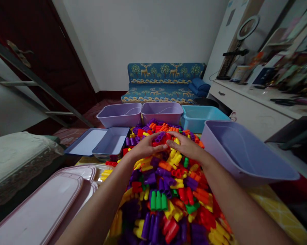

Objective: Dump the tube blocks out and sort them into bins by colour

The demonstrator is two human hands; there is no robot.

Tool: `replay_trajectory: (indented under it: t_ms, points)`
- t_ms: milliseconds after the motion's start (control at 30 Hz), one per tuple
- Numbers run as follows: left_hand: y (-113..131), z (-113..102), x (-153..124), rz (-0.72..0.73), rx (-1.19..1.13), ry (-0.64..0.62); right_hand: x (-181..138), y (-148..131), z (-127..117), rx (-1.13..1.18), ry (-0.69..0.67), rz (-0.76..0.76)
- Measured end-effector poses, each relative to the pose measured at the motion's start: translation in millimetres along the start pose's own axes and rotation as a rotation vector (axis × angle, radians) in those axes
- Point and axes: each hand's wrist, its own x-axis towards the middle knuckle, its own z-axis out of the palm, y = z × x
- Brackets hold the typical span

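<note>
Both arms reach over a large heap of plastic building blocks (163,172), shaped like joined tubes in red, yellow, purple, orange and green. Near the far part of the heap, my left hand (150,147) and my right hand (184,146) curve toward each other with fingertips close together. Between them sit a purple block (160,136) and a red block (165,139), held from both sides. Some fingers are hidden behind these blocks. Closer to me, a green block (158,200) lies on top of the heap.
Behind the heap stand two purple bins (120,117) and a blue bin (204,117); another purple bin (245,153) is at right. A smaller blue-grey box (111,143) and pale lids (46,207) lie left. Farther back are a patterned sofa (166,86) and a white desk (255,105).
</note>
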Motion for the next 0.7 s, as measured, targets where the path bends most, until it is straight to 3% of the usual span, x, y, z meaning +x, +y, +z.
replay_trajectory:
  t_ms: [133, 267, 467, 700]
  points:
    - [9.3, -10.7, -47.5, 0.059, 0.386, -0.017, -48.2, -7.7, -9.6, -0.328, 0.019, 0.024]
    - [12.0, -8.0, -77.9, -0.07, 0.581, -0.02, -82.0, 15.8, -2.5, -0.532, 0.045, 0.152]
    - [6.6, 22.3, -58.4, -0.043, 0.612, 0.058, -68.7, 29.3, 27.7, -0.394, 0.16, 0.183]
    - [-2.2, 42.3, -51.5, 0.05, 0.472, 0.279, -62.2, 2.3, 37.3, -0.146, 0.187, -0.069]
